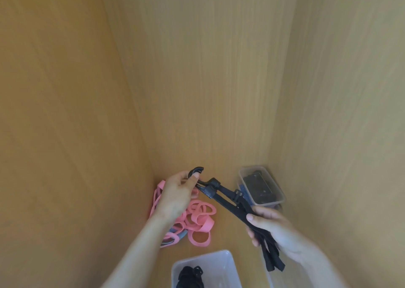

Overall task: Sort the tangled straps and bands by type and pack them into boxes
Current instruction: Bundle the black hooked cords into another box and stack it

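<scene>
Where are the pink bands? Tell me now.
In the head view the pink bands lie heaped low, left of centre, against the left wooden wall, partly behind the left hand gripping the black strap, beyond the near clear box.

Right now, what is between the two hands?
In the head view, a black strap with plastic buckles runs from the left hand, which pinches its hook, to the right hand, which grips its loose ends.

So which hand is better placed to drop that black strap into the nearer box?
Probably the right hand: it grips the bulk of the black strap, whose tails hang just beside the near box. The left hand only pinches the hook end, farther off above the pink bands.
</scene>
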`<action>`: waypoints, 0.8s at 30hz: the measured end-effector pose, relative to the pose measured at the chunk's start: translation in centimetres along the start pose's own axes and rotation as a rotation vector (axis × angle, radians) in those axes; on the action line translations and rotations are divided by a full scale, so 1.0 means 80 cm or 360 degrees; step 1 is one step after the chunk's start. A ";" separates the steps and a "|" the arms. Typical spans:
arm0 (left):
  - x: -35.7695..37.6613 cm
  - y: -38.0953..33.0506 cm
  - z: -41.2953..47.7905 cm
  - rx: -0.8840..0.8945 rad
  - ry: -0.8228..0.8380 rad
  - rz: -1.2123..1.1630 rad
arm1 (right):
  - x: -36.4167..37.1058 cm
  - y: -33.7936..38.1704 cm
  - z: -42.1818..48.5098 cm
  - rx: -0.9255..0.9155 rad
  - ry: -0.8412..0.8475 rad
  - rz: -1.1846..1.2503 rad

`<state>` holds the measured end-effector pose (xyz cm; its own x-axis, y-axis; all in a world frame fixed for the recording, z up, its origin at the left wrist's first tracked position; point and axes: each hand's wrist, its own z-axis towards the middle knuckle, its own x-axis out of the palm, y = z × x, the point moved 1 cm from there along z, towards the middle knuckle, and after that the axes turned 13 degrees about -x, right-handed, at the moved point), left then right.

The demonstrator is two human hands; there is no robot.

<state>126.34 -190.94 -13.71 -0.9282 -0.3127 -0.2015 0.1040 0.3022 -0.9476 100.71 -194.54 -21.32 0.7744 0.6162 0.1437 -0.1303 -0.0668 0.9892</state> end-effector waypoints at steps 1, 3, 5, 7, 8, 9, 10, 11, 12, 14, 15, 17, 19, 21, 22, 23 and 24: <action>-0.003 0.003 0.002 -0.0011 -0.0019 0.0114 | 0.000 0.001 -0.001 -0.0008 -0.0015 -0.0017; -0.004 0.009 0.004 -0.0109 0.0043 0.0125 | 0.000 0.000 -0.005 -0.0007 0.0002 -0.0068; -0.001 0.012 0.003 -0.0217 0.0192 -0.0087 | -0.001 -0.003 -0.007 0.0009 0.0008 -0.0192; 0.004 0.009 0.003 -0.0269 0.0346 -0.0407 | 0.000 -0.007 -0.007 -0.0007 -0.0008 -0.0231; 0.008 0.008 0.003 -0.0290 0.0399 -0.0546 | 0.000 -0.008 -0.007 -0.0014 -0.0022 -0.0219; 0.010 0.008 0.003 -0.0309 0.0441 -0.0654 | 0.000 -0.009 -0.007 -0.0018 -0.0034 -0.0214; 0.012 0.008 0.004 -0.0321 0.0474 -0.0722 | 0.000 -0.011 -0.008 -0.0026 -0.0037 -0.0214; 0.013 0.010 0.004 -0.0324 0.0498 -0.0742 | 0.000 -0.012 -0.009 -0.0030 -0.0033 -0.0214; 0.014 0.011 0.005 -0.0318 0.0514 -0.0719 | 0.000 -0.012 -0.009 -0.0031 -0.0027 -0.0221; 0.013 0.014 0.005 -0.0299 0.0506 -0.0608 | 0.000 -0.009 -0.011 -0.0024 -0.0047 -0.0246; 0.012 0.015 0.005 -0.0289 0.0475 -0.0541 | 0.001 -0.009 -0.010 -0.0016 -0.0087 -0.0230; 0.011 0.017 0.008 -0.0254 0.0375 -0.0378 | -0.003 -0.010 -0.010 0.0045 -0.0249 -0.0123; 0.009 0.020 0.010 -0.0223 0.0295 -0.0218 | -0.004 -0.007 -0.011 0.0091 -0.0293 -0.0128; 0.010 0.022 0.011 -0.0198 0.0265 -0.0109 | 0.000 -0.001 -0.012 0.0069 -0.0239 -0.0293; 0.011 0.023 0.010 -0.0195 0.0250 -0.0042 | 0.002 0.001 -0.011 0.0042 -0.0254 -0.0344; 0.012 0.023 0.009 -0.0202 0.0225 0.0034 | 0.002 0.003 -0.009 0.0005 -0.0295 -0.0382; 0.012 0.024 0.007 -0.0218 0.0194 0.0101 | 0.003 0.004 -0.008 -0.0032 -0.0328 -0.0411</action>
<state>125.85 -191.20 -15.85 -0.9586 -0.1804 -0.2202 0.1215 0.4403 -0.8896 100.47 -193.89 -21.00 0.8922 0.4388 -0.1068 0.0757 0.0877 0.9933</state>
